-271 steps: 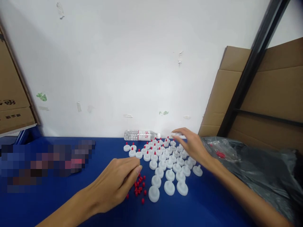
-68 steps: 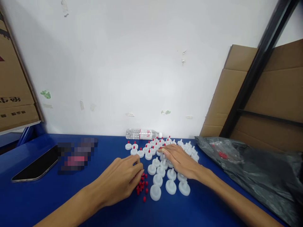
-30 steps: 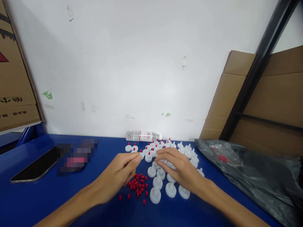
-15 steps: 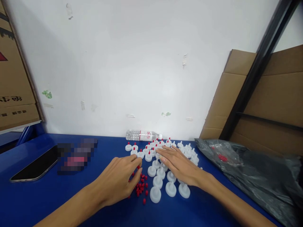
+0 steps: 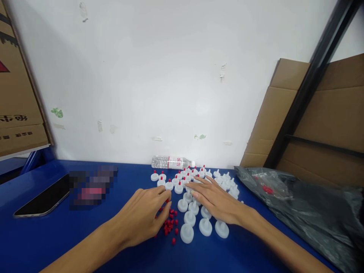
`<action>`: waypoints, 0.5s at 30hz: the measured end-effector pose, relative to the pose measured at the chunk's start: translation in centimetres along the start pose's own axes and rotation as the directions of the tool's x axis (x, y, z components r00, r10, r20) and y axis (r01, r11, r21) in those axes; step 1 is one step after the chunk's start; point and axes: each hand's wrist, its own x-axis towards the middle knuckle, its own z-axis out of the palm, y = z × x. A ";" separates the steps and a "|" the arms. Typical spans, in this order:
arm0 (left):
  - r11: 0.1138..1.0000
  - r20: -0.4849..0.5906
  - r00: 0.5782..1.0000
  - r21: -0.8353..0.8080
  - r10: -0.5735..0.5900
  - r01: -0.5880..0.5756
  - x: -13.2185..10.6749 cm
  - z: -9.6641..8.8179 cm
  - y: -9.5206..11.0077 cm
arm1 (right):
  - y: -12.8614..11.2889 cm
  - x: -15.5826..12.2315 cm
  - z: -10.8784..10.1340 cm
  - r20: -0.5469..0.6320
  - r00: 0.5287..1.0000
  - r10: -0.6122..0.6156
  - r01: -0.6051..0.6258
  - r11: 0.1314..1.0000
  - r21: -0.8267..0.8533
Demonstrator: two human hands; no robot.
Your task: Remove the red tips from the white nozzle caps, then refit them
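My left hand [image 5: 143, 212] is curled at the left of the white lids, with thumb and forefinger pinched together and a bit of red cap [image 5: 167, 201] showing between the tips. Beneath and beside it lies a loose heap of small red caps [image 5: 170, 223]. My right hand [image 5: 216, 199] reaches over the white spouted lids [image 5: 189, 218], fingers stretched out and apart, thumb beside a spout; it covers several lids. Farther back, white lids with red tips [image 5: 178, 187] stand upright in a group.
A clear plastic bottle [image 5: 173, 162] lies on its side against the wall. To the left are a phone [image 5: 42, 197] and a blurred-out item [image 5: 93, 187]. Grey plastic sheeting [image 5: 301, 204] covers the right side, with a clear bag of red pieces [image 5: 267, 189] on it. Cardboard [image 5: 273, 113] leans behind.
Both hands stay almost in place. My right fingers have shifted slightly over the lids; the lids and red caps look the same.
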 end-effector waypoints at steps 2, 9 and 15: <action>1.000 0.005 1.000 0.001 0.004 -0.004 0.0 0.0 0.0 | 0.0 0.0 0.0 -0.021 1.000 -0.012 0.012 1.000 -0.008; 1.000 0.013 1.000 0.014 0.009 -0.009 0.2 -0.1 0.1 | 0.3 0.1 -0.5 -0.230 0.973 -0.034 0.013 0.996 -0.090; 1.000 0.017 1.000 0.020 0.012 -0.012 0.1 -0.2 0.1 | 0.5 0.2 -0.8 -0.234 0.972 -0.010 -0.025 0.989 -0.147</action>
